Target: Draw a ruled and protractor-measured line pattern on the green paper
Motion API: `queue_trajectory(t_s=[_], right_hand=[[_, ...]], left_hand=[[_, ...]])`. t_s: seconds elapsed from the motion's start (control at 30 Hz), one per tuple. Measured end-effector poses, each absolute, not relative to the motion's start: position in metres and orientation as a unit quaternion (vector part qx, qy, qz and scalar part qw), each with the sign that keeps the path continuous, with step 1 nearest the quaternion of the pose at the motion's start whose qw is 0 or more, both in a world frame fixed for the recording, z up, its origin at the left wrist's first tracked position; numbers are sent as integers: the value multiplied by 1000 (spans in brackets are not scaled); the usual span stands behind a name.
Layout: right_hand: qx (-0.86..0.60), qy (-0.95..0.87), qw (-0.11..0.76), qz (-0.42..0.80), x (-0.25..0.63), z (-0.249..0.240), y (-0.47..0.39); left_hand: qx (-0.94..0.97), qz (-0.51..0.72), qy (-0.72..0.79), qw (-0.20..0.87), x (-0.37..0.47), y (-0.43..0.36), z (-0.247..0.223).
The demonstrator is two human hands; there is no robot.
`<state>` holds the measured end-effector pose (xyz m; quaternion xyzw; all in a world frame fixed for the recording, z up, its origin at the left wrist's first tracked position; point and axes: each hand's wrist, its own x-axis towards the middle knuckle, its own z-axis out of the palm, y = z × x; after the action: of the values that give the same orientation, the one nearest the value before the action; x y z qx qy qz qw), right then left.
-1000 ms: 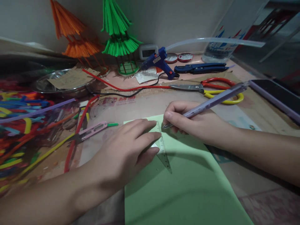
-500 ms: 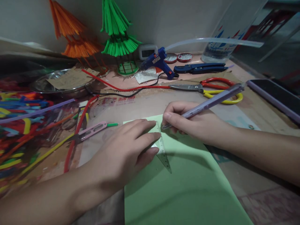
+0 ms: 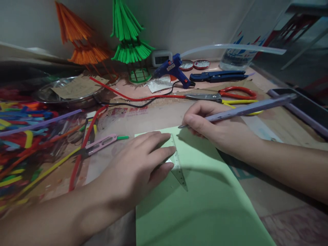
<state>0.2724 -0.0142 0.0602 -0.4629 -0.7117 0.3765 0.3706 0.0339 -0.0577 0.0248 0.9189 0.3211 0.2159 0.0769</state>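
Observation:
A light green sheet of paper lies on the table in front of me. My left hand is laid flat with its fingers apart, pressing a clear triangular ruler onto the paper. Part of the ruler is hidden under that hand. A pen with a pale purple barrel is held in my right hand, between thumb and fingers. Its tip is near the paper's far edge, to the upper right of the ruler; whether it touches the paper I cannot tell.
Colourful fuzzy strips and a pink cutter lie left. Behind are a metal bowl, orange and green tree shapes, a blue glue gun, dark blue pliers, and red-yellow-handled scissors. A phone lies right.
My right hand has moved slightly up and away with the pen, whose tip has left the ruler's edge and whose barrel tilts lower. My left hand has barely moved.

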Motion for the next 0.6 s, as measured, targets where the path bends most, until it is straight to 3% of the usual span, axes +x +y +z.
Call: queue_trajectory(t_s=[0.4,0.6], right_hand=[[-501,-654,331,459,269,54,-5],[-437,-682,353,468,271,54,-18]], left_hand=[[914,227,327,78,35,-58,25],[913,225,326,98,36,-57,27]])
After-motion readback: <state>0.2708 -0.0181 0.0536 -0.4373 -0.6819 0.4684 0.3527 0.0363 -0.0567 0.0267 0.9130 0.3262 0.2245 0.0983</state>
